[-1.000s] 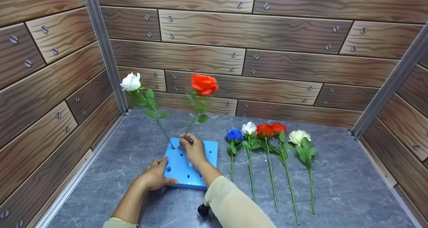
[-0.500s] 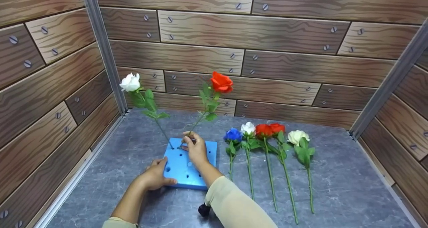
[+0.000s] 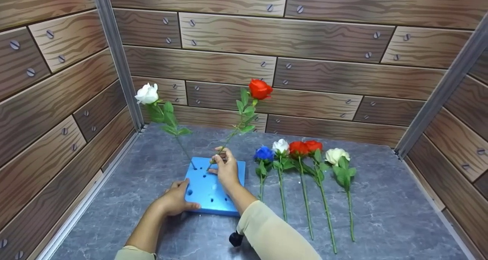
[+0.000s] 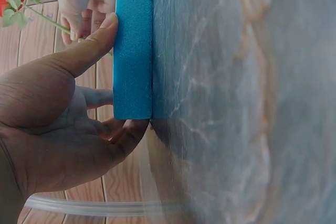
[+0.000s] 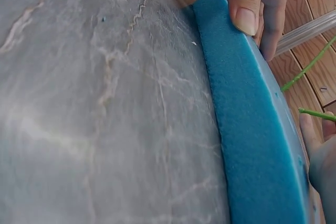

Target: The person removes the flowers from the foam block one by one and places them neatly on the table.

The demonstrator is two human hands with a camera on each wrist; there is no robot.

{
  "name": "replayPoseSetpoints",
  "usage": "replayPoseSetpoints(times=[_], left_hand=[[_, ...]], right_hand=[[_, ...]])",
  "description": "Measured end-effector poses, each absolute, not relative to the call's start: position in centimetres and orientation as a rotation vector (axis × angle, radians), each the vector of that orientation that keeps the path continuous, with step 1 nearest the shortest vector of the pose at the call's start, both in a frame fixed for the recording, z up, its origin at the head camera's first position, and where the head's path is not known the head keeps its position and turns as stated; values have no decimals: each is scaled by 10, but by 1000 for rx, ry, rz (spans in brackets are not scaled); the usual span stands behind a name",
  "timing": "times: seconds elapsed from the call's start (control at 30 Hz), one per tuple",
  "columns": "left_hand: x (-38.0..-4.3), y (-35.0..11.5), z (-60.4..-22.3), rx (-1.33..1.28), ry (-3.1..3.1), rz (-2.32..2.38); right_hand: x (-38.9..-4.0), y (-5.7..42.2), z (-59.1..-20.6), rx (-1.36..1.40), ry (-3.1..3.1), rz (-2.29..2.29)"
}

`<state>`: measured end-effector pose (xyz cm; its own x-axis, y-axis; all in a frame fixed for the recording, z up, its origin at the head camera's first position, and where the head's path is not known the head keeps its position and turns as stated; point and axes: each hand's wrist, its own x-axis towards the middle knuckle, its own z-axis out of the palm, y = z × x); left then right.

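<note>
My right hand (image 3: 227,171) pinches the stem of a red rose (image 3: 260,89) over the far part of a blue foam block (image 3: 202,191) with several holes. The rose leans to the right, and in the right wrist view its cut stem end (image 5: 304,110) shows just off the block's top face. A white rose (image 3: 147,93) stands tilted left, its stem in a hole near the block's far left corner. My left hand (image 3: 173,199) grips the block's near left corner, thumb on the front edge and fingers along the left side.
To the right of the block, a blue rose (image 3: 264,153), a white rose (image 3: 281,146), two red roses (image 3: 299,148) and a cream rose (image 3: 337,156) lie in a row on the grey table (image 3: 385,199). Wood-patterned walls (image 3: 320,39) enclose the back and sides.
The red rose's bloom has swung to the right, and its lower stem has shifted slightly right with my right hand. My left hand keeps its grip on the block.
</note>
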<state>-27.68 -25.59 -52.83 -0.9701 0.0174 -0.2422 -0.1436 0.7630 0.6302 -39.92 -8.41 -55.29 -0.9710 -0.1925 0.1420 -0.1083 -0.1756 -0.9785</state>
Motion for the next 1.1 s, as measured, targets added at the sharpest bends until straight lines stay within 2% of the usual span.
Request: replayPoseSetpoints(times=[0.33,1.1], left_hand=[[-275,-256,-530,-84,2732,1010],[-272,-256,-527,-41,2728,1031]], right_hand=[[-393,-67,-546,-430,2054,-2288],[-378,-27,-537,-346,2092,-2259]])
